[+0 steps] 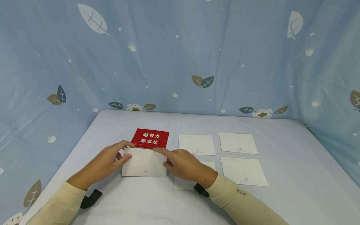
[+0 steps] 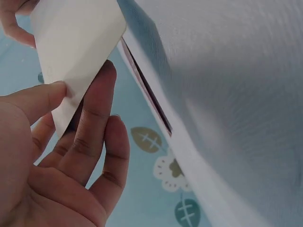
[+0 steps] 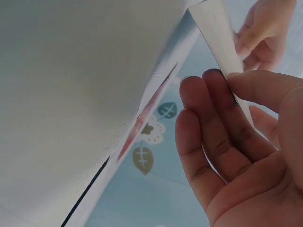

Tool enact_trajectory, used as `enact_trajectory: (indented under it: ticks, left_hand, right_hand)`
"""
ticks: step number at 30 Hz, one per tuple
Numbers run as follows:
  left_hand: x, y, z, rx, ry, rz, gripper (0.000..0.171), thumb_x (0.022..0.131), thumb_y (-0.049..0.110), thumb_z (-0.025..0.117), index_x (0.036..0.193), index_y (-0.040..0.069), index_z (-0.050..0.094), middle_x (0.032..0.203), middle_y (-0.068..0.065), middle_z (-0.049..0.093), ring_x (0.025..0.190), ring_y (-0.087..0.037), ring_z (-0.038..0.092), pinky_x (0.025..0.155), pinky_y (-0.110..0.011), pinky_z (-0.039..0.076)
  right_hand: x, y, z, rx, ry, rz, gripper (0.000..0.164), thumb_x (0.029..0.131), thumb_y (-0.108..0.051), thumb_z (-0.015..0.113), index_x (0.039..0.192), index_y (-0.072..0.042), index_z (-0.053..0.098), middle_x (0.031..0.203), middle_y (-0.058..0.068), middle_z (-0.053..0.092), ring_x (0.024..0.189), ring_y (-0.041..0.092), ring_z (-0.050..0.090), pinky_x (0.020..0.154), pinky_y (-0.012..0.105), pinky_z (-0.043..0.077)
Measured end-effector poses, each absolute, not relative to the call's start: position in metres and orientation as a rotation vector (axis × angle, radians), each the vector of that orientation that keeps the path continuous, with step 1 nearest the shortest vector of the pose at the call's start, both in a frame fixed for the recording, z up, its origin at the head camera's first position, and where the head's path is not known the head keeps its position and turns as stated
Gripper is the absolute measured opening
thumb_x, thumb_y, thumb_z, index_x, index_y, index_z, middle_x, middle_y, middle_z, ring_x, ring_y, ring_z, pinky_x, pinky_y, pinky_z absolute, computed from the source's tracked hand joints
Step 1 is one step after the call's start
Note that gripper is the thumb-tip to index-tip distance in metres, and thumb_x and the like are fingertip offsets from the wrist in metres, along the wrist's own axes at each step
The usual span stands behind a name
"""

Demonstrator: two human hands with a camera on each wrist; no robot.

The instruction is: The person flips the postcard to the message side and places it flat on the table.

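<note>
Both hands hold one off-white postcard (image 1: 144,167) above the white tabletop, its plain side facing me with a small dark mark near the lower edge. My left hand (image 1: 108,161) pinches its left side; in the left wrist view the thumb lies on the face of the postcard (image 2: 78,42) and fingers are behind it. At the upper right, my right hand (image 1: 184,164) grips it between thumb and fingers, as the right wrist view of the postcard (image 3: 218,38) shows. Just behind lies a red card (image 1: 150,137) with white Chinese characters, its near edge covered by the held postcard.
To the right, several white cards lie in two columns: a far inner card (image 1: 197,144), a far outer card (image 1: 238,143), a near outer card (image 1: 244,172) and a near inner card (image 1: 182,183) partly under the right arm. A blue leaf-patterned curtain (image 1: 174,62) surrounds the table (image 1: 135,203).
</note>
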State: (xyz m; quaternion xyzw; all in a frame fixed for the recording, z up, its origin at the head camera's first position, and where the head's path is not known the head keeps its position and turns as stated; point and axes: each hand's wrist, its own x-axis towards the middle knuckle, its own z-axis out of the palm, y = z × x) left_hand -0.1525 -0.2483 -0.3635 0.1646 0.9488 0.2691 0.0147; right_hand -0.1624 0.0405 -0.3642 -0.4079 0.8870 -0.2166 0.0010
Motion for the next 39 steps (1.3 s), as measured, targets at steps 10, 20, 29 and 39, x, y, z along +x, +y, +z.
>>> enact_trajectory:
  ticks: [10, 20, 29, 39]
  left_hand:
    - [-0.153, -0.246, -0.373, 0.518, 2.93, 0.828, 0.056, 0.084, 0.014, 0.08, 0.134, 0.013, 0.056, 0.113, -0.006, 0.062, 0.073, -0.009, 0.054, 0.056, -0.019, 0.05]
    - [-0.152, -0.246, -0.378, 0.542, 2.884, 0.768, 0.064, 0.081, 0.018, 0.084, 0.138, 0.015, 0.056, 0.103, -0.001, 0.054, 0.08, -0.011, 0.052, 0.062, -0.019, 0.048]
    - [-0.15, -0.246, -0.381, 0.524, 2.875, 0.701, 0.068, 0.079, 0.024, 0.084, 0.14, 0.016, 0.055, 0.102, 0.0, 0.054, 0.083, -0.011, 0.05, 0.063, -0.019, 0.047]
    - [-0.148, -0.244, -0.38, 0.476, 2.854, 0.697, 0.065, 0.079, 0.026, 0.085, 0.139, 0.023, 0.058, 0.119, -0.005, 0.059, 0.09, -0.015, 0.054, 0.075, -0.028, 0.058]
  right_hand:
    - [-0.164, 0.039, -0.364, -1.156, 2.743, -0.668, 0.06, 0.091, -0.014, 0.073, 0.146, -0.019, 0.049, 0.07, -0.009, 0.059, 0.062, 0.001, 0.05, 0.058, 0.011, 0.045]
    - [-0.163, 0.039, -0.367, -1.105, 2.825, -0.454, 0.064, 0.088, -0.026, 0.078, 0.146, -0.022, 0.052, 0.103, 0.001, 0.065, 0.087, 0.008, 0.055, 0.069, 0.017, 0.051]
    - [-0.162, 0.041, -0.371, -1.162, 2.829, -0.302, 0.058, 0.087, -0.032, 0.078, 0.141, -0.025, 0.058, 0.128, 0.002, 0.06, 0.114, 0.016, 0.056, 0.095, 0.029, 0.052]
    - [-0.158, 0.04, -0.373, -1.448, 2.754, -0.084, 0.041, 0.09, -0.024, 0.076, 0.13, -0.027, 0.068, 0.147, 0.0, 0.055, 0.14, 0.018, 0.048, 0.111, 0.03, 0.045]
